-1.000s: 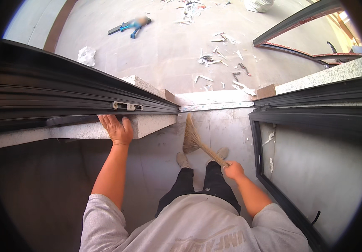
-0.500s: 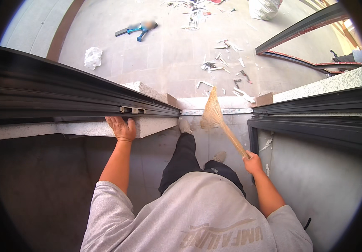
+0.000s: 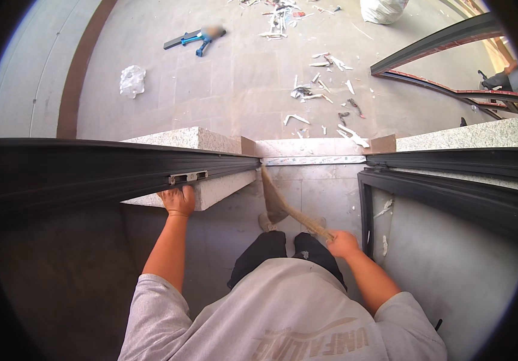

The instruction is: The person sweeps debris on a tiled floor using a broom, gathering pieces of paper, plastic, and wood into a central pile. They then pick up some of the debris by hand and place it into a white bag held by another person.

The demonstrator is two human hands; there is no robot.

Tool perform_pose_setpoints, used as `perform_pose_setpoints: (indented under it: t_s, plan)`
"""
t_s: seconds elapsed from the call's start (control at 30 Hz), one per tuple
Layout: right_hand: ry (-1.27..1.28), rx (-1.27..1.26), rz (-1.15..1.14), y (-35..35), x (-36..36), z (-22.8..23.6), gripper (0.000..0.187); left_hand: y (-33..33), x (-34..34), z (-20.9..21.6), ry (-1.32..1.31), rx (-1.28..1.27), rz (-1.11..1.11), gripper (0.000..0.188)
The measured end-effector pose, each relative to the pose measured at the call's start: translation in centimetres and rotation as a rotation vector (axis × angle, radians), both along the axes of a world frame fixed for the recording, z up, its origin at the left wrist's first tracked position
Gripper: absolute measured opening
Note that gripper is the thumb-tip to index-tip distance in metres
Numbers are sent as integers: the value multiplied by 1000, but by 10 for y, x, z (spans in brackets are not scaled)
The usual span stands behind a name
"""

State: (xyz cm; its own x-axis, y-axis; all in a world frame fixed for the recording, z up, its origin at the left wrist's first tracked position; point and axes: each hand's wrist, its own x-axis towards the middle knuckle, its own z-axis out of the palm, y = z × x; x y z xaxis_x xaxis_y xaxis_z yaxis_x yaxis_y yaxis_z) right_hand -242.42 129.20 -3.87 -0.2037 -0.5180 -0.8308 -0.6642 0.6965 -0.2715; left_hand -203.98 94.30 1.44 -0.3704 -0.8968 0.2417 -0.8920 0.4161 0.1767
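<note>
A straw hand broom (image 3: 278, 203) is in my right hand (image 3: 342, 243), whose fingers are closed around the handle end. Its bristles point forward and left, their tip by the left end of the threshold strip (image 3: 313, 160). My left hand (image 3: 178, 202) is at the lower edge of a long black frame (image 3: 96, 169), just below a small silver latch (image 3: 188, 177). The fingers bend in at this edge and their tips are hidden. Directly beside and under that hand is a speckled stone sill (image 3: 226, 188).
Beyond the threshold lie several scraps (image 3: 322, 90), a clear plastic bag (image 3: 132, 81), a blue-and-black tool (image 3: 200, 41) and a stuffed white sack (image 3: 382, 11). A black frame (image 3: 439, 45) leans at the right. Another black frame (image 3: 451, 207) flanks the opening on my right.
The broom has swung left and nearer to me, its bristles moving away from the scraps to the threshold. The left black frame has swung toward me. My feet are drawn back.
</note>
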Motion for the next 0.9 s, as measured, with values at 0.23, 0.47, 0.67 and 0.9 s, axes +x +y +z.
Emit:
perform_pose_setpoints:
  t_s: [0.23, 0.47, 0.67, 0.9]
  plan:
    - [61, 102, 183, -15, 40, -95, 31, 2, 4, -8, 0, -24, -38, 42]
    - [64, 76, 92, -9, 26, -65, 38, 4, 5, -9, 44, -59, -11, 40]
    - [30, 74, 213, -41, 37, -100, 39, -2, -7, 3, 94, -56, -32, 43]
    - [75, 15, 18, -8, 46, -80, 38, -3, 0, -4, 91, -116, -28, 46]
